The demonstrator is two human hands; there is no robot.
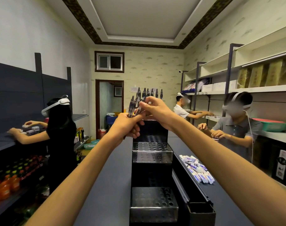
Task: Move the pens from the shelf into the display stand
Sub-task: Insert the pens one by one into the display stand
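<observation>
A black tiered display stand [151, 154] with clear perforated tiers stands on the grey shelf top in front of me. Several pens [153, 92] stand upright in its topmost tier. My left hand [128, 125] grips a small bunch of pens [132, 106], raised above the stand's top. My right hand [153, 110] pinches one pen [141, 106] of that bunch near its clip end. The lower tiers show bare holes.
A pile of white and blue erasers [197, 168] lies right of the stand, beside a black tray [201, 209]. Three people work at shelves: one at the left [60, 132], two at the right [235, 124]. Orange bottles [3, 188] fill the lower left shelf.
</observation>
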